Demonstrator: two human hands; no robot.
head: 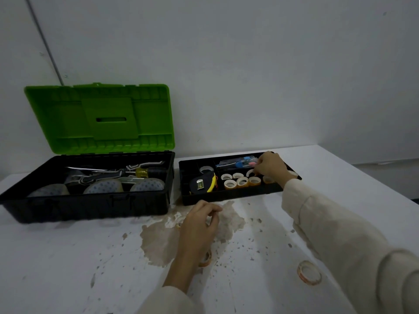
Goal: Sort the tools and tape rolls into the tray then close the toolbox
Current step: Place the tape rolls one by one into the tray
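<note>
Right hand (271,167) pinches a small ring-shaped tape roll (250,172) in the black plastic tray (226,196) beside at least six more rolls (242,181); left hand (199,223) is curled, can't tell on what.

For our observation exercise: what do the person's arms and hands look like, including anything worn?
Long, loose cream fabric covers both arms: the left sleeve and right sleeve end at the wrists. The left hand and right hand are bare: no gloves, rings or watch visible.
</note>
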